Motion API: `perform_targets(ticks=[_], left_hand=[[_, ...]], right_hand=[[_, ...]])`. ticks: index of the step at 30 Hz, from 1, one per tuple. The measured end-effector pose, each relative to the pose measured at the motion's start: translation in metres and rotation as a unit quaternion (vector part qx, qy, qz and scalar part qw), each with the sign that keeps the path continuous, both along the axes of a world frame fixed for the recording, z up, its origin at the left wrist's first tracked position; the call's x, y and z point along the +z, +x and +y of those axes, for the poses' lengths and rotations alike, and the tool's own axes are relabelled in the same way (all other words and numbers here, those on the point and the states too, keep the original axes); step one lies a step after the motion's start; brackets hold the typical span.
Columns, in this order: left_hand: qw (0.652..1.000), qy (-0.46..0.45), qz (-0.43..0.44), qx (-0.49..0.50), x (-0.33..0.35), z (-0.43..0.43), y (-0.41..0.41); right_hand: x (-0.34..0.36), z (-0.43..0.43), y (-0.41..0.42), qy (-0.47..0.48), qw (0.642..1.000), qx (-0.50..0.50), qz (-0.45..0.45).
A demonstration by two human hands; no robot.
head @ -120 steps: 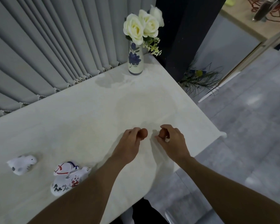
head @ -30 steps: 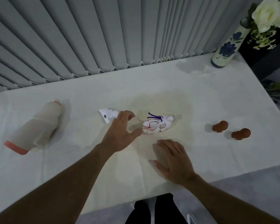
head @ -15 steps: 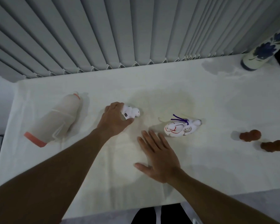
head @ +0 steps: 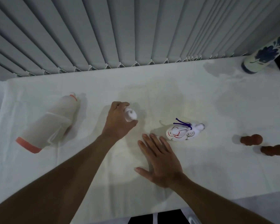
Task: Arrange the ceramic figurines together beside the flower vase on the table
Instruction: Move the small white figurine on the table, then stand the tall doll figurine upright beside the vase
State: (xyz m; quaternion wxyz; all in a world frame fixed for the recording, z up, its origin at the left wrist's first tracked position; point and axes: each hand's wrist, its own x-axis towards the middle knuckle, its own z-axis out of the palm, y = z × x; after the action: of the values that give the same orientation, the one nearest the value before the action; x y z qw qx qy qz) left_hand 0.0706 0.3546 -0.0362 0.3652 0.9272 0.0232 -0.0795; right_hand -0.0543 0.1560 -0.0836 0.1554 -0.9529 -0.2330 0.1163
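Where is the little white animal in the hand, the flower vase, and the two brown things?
small white figurine [head: 130, 116], head view, on its rounded white body.
flower vase [head: 263, 57], head view, on its blue painted flower.
two brown figurines [head: 251, 139], head view, on the nearer-left one's body.

Left hand [head: 118, 122] grips a white figurine [head: 130, 114]; right hand [head: 160, 160] lies flat.

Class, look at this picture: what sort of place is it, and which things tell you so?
Probably a room in a home, by a window. Grey vertical blinds hang behind a table under a white cloth, with a blue-flowered ceramic vase in its corner and a small white painted ceramic figurine lying on it.
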Motion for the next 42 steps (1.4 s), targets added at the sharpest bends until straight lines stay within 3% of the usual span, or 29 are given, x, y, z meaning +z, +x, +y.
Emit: perform_targets(ticks=[10,15,19,23,30,34,38,42], left_hand=[[0.998,-0.03,0.05,0.015,0.0,0.007,-0.012],[0.998,0.007,0.064,0.005,0.017,0.035,-0.023],[0.992,0.121,-0.028,0.034,0.036,0.073,-0.033],[0.948,0.286,-0.107,0.089,0.044,0.113,-0.04],[0.904,0.405,0.018,0.133,0.029,0.159,-0.046],[0.888,0.441,0.004,0.13,0.014,0.173,-0.045],[0.906,0.4,-0.001,0.134,0.02,0.183,-0.038],[0.955,0.21,-0.016,0.208,0.037,0.182,-0.035]], right_hand=[[0.002,0.001,0.001,-0.015,1.0,0.007,0.007],[0.002,0.006,-0.002,0.006,1.0,-0.005,-0.02],[-0.002,0.039,0.004,0.085,0.995,0.016,-0.051],[0.0,0.095,0.027,0.102,0.992,0.07,-0.035],[-0.011,0.143,0.042,-0.004,0.995,0.103,-0.015],[-0.011,0.143,0.043,-0.023,0.994,0.104,-0.018],[-0.01,0.145,0.044,-0.018,0.994,0.103,-0.013],[-0.008,0.145,0.045,-0.019,0.995,0.1,-0.007]])
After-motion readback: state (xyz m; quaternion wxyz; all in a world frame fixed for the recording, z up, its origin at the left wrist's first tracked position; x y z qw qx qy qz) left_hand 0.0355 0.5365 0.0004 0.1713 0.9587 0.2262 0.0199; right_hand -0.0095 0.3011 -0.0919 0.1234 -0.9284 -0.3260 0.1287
